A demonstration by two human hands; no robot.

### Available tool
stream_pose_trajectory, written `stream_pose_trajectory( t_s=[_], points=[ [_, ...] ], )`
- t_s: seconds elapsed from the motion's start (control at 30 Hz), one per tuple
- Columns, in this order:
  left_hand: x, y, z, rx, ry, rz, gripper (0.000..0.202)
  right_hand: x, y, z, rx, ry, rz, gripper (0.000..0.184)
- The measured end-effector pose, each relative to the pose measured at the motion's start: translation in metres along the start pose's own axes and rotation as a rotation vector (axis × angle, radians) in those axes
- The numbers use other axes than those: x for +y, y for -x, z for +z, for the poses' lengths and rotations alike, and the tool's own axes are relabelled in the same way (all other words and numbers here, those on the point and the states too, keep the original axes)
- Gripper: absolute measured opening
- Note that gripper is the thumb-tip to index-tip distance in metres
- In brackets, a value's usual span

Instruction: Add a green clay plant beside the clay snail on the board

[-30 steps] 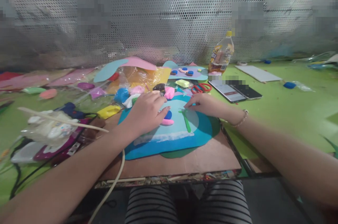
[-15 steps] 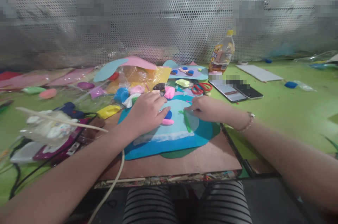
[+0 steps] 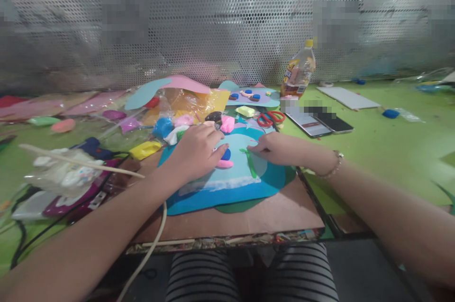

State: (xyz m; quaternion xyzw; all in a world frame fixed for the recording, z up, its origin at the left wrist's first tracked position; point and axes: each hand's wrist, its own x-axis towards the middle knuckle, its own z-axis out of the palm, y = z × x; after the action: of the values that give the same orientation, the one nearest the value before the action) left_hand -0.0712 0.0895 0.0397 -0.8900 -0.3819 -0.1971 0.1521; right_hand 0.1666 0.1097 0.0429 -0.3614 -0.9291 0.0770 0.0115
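My left hand (image 3: 197, 152) lies palm down on a blue layered paper picture (image 3: 227, 183), its fingers spread beside a blue clay lump (image 3: 226, 154) and a flat pink clay piece (image 3: 225, 164). My right hand (image 3: 279, 148) rests on the picture's right side, fingers curled and pinched together at the top end of a thin green clay strip (image 3: 251, 163). The picture lies on a brown board (image 3: 270, 214) over my lap.
Bags and lumps of coloured clay (image 3: 164, 126) crowd the table behind the board, with red scissors (image 3: 270, 118), two phones (image 3: 318, 123), a bottle (image 3: 297, 73) and a second paper picture (image 3: 253, 97). A wooden stick (image 3: 81, 162) and cables lie at left. A perforated metal screen stands behind.
My right hand has slid a little left and nearer, onto the top of the green strip. My left hand has stayed in place.
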Motion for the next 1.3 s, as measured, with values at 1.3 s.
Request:
stream_pose_trajectory(
  t_s=[1.3],
  points=[
    [-0.001, 0.000, 0.001, -0.013, 0.049, 0.000, 0.025, 0.007, -0.006, 0.001, 0.088, -0.040, 0.056, 0.037]
  ],
)
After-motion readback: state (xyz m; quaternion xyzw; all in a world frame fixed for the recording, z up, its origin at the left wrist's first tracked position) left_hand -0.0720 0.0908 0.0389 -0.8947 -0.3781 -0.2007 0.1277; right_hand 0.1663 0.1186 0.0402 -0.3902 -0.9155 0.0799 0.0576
